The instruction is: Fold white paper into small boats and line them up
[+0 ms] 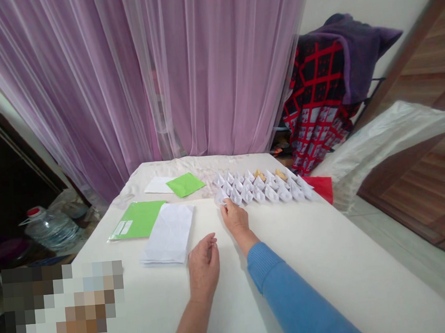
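My right hand (236, 219) reaches to the front left end of several rows of folded white paper boats (271, 194). Its fingers are closed on one white paper boat (221, 197) at that corner, partly hidden behind them. Two yellowish folded boats (259, 175) stand among the white ones in the back row. Over the table, my left hand (204, 263) is held just right of a stack of white paper sheets (168, 233). Its fingers are loosely bent and apart, with nothing visible in them.
A green packet (138, 220) lies partly under the white stack. Behind it are a green sheet (186, 185) and a white sheet (157, 185). Something red (322, 188) lies at the right edge of the white table (315, 262). A purple curtain (215, 74) hangs behind.
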`<move>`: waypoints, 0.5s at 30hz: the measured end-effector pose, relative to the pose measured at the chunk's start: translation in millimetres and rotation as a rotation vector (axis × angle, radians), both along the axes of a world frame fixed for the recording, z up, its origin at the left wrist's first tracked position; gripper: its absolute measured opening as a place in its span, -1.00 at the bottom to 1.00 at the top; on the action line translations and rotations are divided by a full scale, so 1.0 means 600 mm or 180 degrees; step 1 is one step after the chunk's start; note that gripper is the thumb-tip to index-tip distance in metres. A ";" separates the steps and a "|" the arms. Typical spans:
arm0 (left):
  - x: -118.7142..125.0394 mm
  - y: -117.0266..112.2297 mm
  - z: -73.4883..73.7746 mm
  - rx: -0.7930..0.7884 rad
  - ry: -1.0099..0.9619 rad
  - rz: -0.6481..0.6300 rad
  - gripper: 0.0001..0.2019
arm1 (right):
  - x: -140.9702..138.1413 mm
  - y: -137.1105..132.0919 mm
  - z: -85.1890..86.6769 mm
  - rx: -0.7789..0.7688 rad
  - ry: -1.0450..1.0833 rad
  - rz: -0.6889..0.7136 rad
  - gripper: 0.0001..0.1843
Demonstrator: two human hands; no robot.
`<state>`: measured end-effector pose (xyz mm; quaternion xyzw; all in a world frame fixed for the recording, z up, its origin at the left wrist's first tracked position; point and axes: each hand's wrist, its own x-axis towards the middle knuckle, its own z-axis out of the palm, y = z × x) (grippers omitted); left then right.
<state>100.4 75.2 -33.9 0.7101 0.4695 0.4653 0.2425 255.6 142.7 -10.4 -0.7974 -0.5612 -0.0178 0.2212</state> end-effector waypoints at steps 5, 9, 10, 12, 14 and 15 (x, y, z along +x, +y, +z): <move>0.001 -0.002 -0.001 -0.0049 0.0017 -0.0014 -0.72 | 0.001 0.006 -0.003 -0.0018 -0.0044 -0.0058 -0.73; 0.000 -0.002 -0.001 -0.0034 0.0041 -0.0004 -0.73 | 0.000 0.004 -0.003 -0.0007 -0.0035 -0.0132 -0.72; 0.000 -0.002 -0.001 -0.0034 0.0048 -0.0006 -0.73 | -0.001 0.004 -0.003 -0.0004 -0.0027 -0.0144 -0.71; 0.000 -0.002 0.000 -0.0043 0.0053 -0.0006 -0.73 | -0.001 0.004 -0.002 0.0001 0.0000 -0.0154 -0.71; -0.001 -0.002 0.001 -0.0051 0.0050 -0.0010 -0.73 | 0.000 0.004 -0.002 0.0003 0.0041 -0.0152 -0.72; -0.001 -0.002 0.002 -0.0049 0.0049 -0.0010 -0.73 | 0.000 0.005 -0.002 0.0004 0.0067 -0.0154 -0.72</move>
